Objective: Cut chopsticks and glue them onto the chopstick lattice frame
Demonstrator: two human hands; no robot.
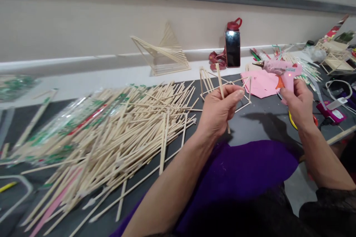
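Note:
Upright between the thumb and fingers of my left hand is a thin wooden stick, its lower tip showing beneath the palm. My right hand is closed round the handle of a pink hot glue gun, whose metal nozzle points left and whose orange trigger faces my left hand. A small light glows on the gun's body. Just behind my left hand stands a small stick frame, partly hidden by that hand. Left of it lies a large heap of loose wooden sticks.
A twisted stick model stands by the wall, with a red-capped bottle and phone to its right. Pink paper, a magenta power adapter and scissors lie at right. Plastic-wrapped sticks lie left.

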